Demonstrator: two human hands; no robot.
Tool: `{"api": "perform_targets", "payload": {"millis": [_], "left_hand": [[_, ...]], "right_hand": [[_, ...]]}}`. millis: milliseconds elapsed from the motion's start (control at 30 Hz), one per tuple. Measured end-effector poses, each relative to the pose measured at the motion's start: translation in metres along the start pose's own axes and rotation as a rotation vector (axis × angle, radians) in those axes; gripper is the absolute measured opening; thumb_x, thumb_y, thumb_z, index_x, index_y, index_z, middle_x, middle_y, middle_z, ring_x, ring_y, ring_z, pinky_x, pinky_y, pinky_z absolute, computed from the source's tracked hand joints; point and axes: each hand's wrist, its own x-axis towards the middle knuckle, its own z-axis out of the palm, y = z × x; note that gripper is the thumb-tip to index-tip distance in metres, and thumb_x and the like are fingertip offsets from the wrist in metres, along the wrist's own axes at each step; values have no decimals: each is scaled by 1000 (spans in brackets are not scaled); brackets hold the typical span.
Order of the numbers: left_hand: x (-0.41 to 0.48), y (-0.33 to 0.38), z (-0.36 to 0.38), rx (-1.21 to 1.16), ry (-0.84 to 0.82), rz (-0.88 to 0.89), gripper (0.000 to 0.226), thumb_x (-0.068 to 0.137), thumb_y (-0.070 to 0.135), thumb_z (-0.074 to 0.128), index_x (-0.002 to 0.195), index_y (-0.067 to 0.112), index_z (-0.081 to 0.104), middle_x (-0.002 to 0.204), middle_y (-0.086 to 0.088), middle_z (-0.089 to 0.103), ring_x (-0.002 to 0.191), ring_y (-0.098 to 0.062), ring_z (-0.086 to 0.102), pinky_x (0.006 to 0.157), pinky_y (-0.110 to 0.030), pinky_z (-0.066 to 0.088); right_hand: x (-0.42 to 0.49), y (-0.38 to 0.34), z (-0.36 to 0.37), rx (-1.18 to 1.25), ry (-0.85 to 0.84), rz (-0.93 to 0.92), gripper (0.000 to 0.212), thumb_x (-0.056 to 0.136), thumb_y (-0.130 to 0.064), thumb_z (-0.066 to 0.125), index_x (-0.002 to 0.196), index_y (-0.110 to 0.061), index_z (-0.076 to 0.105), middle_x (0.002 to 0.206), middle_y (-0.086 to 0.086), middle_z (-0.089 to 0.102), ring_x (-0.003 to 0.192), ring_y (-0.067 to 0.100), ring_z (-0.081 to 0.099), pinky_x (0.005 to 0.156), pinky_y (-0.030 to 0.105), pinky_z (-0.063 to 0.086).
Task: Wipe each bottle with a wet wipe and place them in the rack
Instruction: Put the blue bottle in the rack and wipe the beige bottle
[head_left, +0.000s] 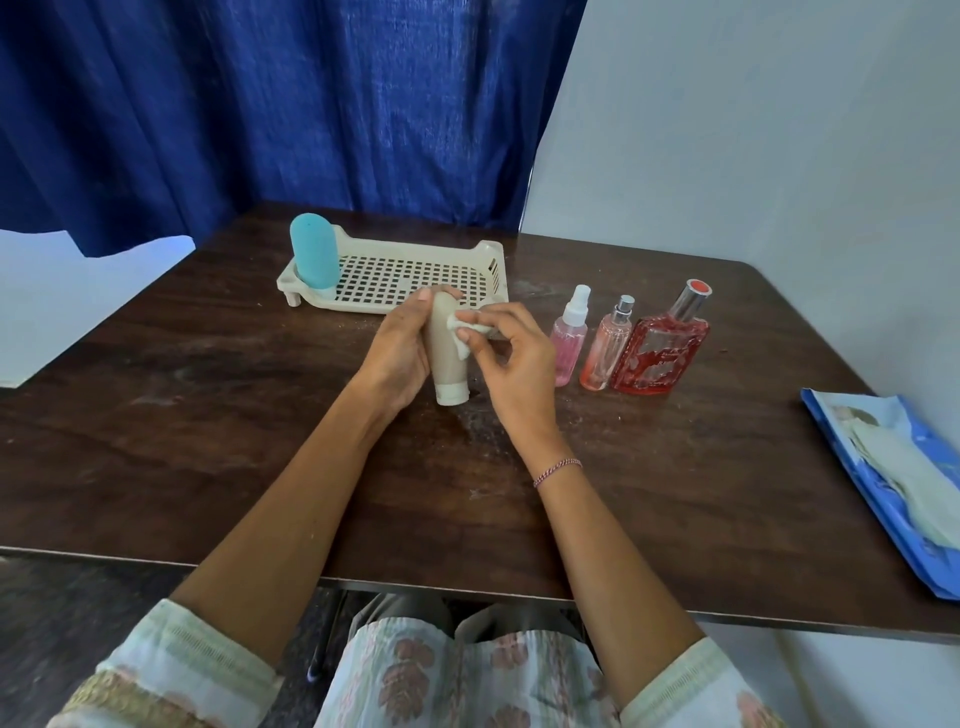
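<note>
Beige tube (445, 364) — left hand (397, 356) grips it | right hand (519, 371) pinches wipe (464, 328) against it

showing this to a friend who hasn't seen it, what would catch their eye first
In the middle, the left hand holds a beige tube cap down while the right hand pinches a white wipe against it. Behind them a teal bottle stands in the left corner of a cream rack, and a row of three pink and red bottles stands to the right.
</note>
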Motion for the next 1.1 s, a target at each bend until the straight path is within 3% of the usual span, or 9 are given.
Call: {"api": "perform_targets", "payload": {"millis": [133,300,467,567,733,867,1000,1033,1100], "left_hand": [[2,9,2,-144,258,39,32,104,23,29,96,11,57,82,0,67,70,-6,67,62,-24,55],[5,15,-8,-310,471,135,28,103,23,35,94,12,59,84,-1,59,76,-6,57,71,-23,51],[5,18,-14,-491,451,124,23,101,24,40,100,10,59,85,-3,60,79,-9,56,80,-24,48],[4,15,-17,-527,411,136,26,100,29,40,97,11,58,87,-3,58,80,-10,53,82,-25,46],[0,17,-12,-338,270,158,46,93,57,36,89,14,54,82,0,53,76,-9,50,80,-27,41],[4,12,-2,-181,350,78,37,96,41,44,116,10,46,104,-5,52,102,-14,54,94,-39,49],[3,6,1,-196,273,-88,74,86,53,44,144,11,26,134,-20,47,120,-27,55,92,-44,52],[2,3,2,-203,223,-97,81,84,54,46,147,11,19,133,-22,49,119,-29,57,88,-44,54],[3,-3,4,-197,178,-48,59,94,46,38,142,17,22,117,-18,58,110,-30,61,87,-44,55]], "right_hand": [[-4,-2,5,-1,-96,-18,16,81,-10,70,97,-10,71,97,-2,62,95,7,59,81,34,54],[-9,-3,11,-94,-189,-53,15,78,-7,72,92,-11,72,93,0,63,91,11,58,81,22,49],[-10,-2,16,-71,-211,63,10,84,-11,67,94,-11,66,98,0,57,91,3,53,79,9,42],[-10,-3,19,16,-242,162,10,87,-11,63,97,-10,63,105,2,51,97,8,53,76,17,53],[-8,-4,18,6,-93,170,9,88,-12,62,97,-9,63,99,0,54,89,3,51,76,12,43],[-9,-4,17,-40,-6,140,11,87,-13,64,96,-6,64,96,-3,52,87,-5,49,78,4,38],[-6,-3,14,-119,38,71,13,83,-8,68,96,-7,67,100,-2,51,97,2,49,86,6,40],[-6,-4,14,-130,32,57,14,82,-6,68,96,-7,68,102,-1,51,100,3,49,89,9,42],[-7,-5,14,-146,20,32,17,81,-4,68,98,-7,68,104,2,54,103,1,48,94,13,43]]}}
